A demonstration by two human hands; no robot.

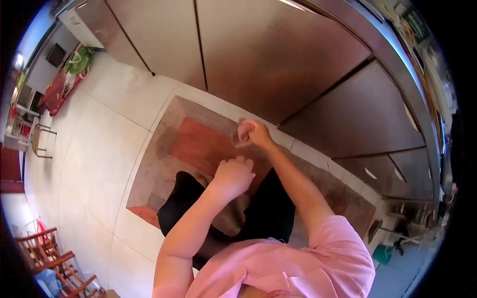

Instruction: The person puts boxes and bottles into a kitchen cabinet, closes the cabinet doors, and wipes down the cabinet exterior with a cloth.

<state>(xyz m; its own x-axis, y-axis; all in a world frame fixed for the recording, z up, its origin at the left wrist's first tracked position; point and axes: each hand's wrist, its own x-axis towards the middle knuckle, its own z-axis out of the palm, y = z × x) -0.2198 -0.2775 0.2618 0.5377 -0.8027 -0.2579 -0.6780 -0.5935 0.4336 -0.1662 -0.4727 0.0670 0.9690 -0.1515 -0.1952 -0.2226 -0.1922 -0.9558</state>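
Note:
My left hand is over the mat between my knees, its fingers curled and nothing visible in them. Farther forward and to the right, my right hand is closed around a clear, crumpled-looking item, blurred and see-through, perhaps plastic. The two hands are apart. Beneath them lies a red and grey patterned mat, and my dark-clad legs are bent over it.
Metal cabinet doors rise just beyond the mat. Wooden chairs stand at the lower left, a red and green bundle at the upper left. A teal container is at the lower right.

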